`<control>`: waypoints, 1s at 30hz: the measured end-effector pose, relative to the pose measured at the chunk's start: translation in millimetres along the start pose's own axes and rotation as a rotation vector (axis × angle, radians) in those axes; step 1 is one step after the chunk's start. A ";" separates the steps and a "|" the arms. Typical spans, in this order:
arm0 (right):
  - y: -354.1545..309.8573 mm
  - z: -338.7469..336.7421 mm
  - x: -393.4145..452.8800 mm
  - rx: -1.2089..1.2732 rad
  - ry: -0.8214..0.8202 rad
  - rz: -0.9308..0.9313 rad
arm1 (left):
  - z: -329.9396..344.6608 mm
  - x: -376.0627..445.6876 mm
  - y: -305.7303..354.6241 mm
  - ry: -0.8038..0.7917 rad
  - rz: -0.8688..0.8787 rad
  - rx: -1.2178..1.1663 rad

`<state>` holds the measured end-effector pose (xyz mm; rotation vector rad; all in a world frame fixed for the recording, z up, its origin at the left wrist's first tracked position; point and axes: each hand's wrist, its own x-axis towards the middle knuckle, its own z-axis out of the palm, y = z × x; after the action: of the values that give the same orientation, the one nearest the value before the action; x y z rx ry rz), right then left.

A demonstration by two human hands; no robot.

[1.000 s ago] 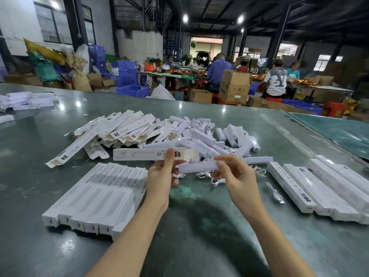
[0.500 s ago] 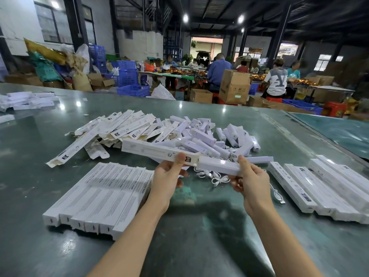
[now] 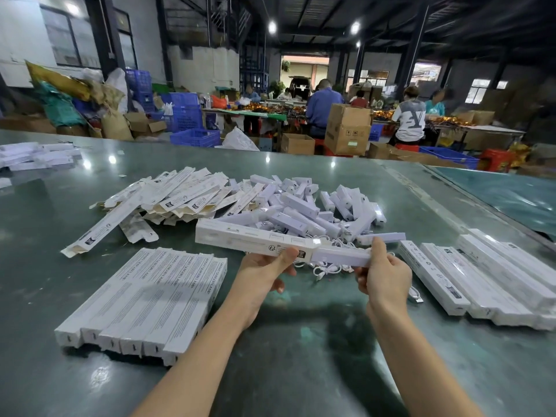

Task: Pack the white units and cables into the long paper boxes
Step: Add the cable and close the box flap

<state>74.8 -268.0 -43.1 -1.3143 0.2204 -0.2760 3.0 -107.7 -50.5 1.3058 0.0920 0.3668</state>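
At the far left of the green table (image 3: 301, 341) a few white boxes (image 3: 36, 156) lie loose. Nearer, a row of packed boxes (image 3: 144, 299) lies side by side, printed faces up, and behind it sprawls a heap of flat unfolded cartons (image 3: 168, 197).

The left hand (image 3: 264, 267) holds a long paper box (image 3: 252, 240) above the table, slanting down toward the right. Its thumb lies on the box's near face close to the right-hand end, and the other fingers curl underneath (their tips are hidden by the box).

A white unit (image 3: 340, 257) pokes out of that end of the box, partly inside. The right hand (image 3: 383, 273) pinches the unit's free end, thumb upright against the near side, fingers wrapped below it.

Behind both hands sits the pile of loose white units (image 3: 316, 212), with coiled white cables (image 3: 328, 269) on the table just under the held unit.

To the right, a second row of closed boxes (image 3: 481, 278) lies close together, one cable (image 3: 416, 294) beside its nearest box.
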 end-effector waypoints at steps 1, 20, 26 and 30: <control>0.1 -0.4 -0.2 0.000 0.017 -0.015 | 0.1 -0.5 -0.1 -0.017 0.002 0.006; 8.9 15.1 -24.1 -0.150 -0.244 -0.178 | 4.4 -4.5 -8.1 -0.141 -0.076 0.080; 1.5 18.7 -37.4 -0.165 -0.343 -0.464 | -1.3 4.2 -0.1 -0.023 -0.133 -0.170; 4.5 21.5 -45.0 -0.216 -0.459 -0.481 | -5.3 5.4 2.6 -0.066 -0.145 -0.193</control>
<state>39.3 -232.8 -42.2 -1.5974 -0.4725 -0.3524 6.1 -100.5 -48.7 1.1122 0.0929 0.2030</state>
